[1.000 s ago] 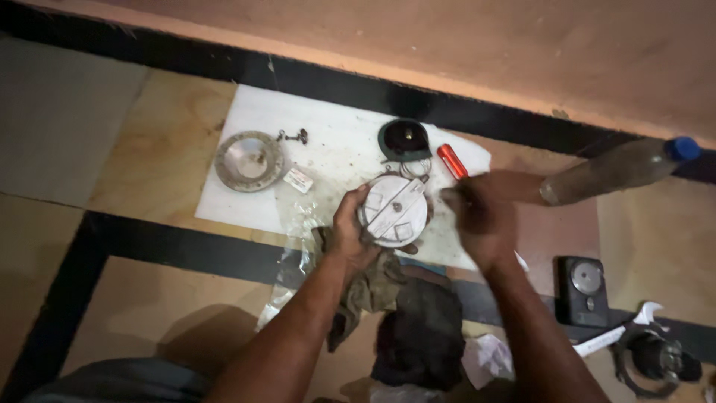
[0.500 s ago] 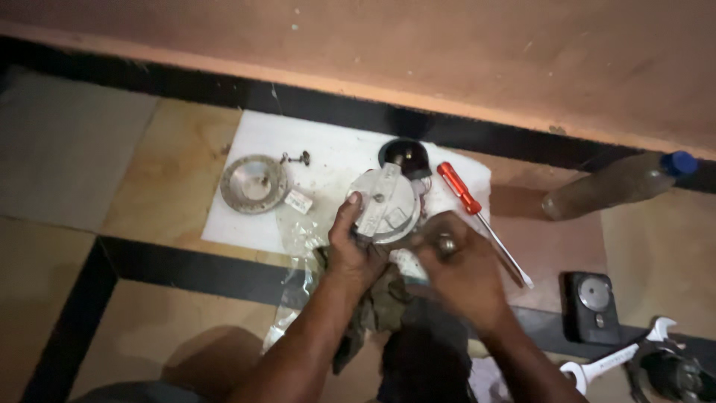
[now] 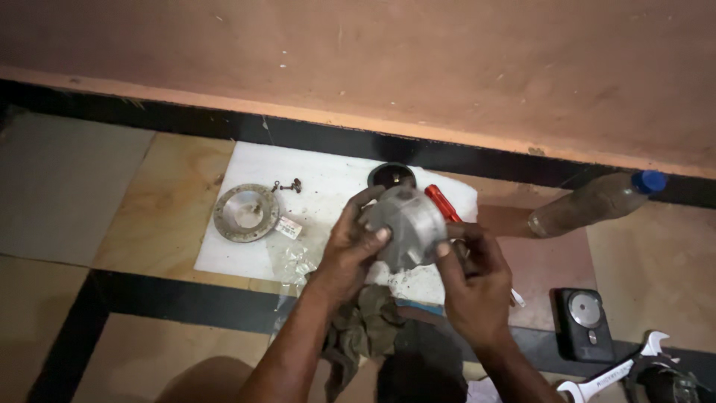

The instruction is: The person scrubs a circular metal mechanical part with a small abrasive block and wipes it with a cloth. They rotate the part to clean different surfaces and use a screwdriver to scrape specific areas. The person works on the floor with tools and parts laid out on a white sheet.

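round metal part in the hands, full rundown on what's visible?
The round metal part is a squat drum of dull grey metal, its flat face and rim showing, with small notches or recesses on the side. It is lifted off the white sheet and tilted, face turned toward the camera. The left hand wraps its left side, fingertips on the face; the right hand grips its right edge. Finer detail is too blurred to tell.

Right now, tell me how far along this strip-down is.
Already off: a round metal disc and small screws lie on the white sheet, with a black round part and a red-handled screwdriver beside them. In hand: the left hand and right hand grip a grey metal drum above the sheet. What remains on it cannot be seen.
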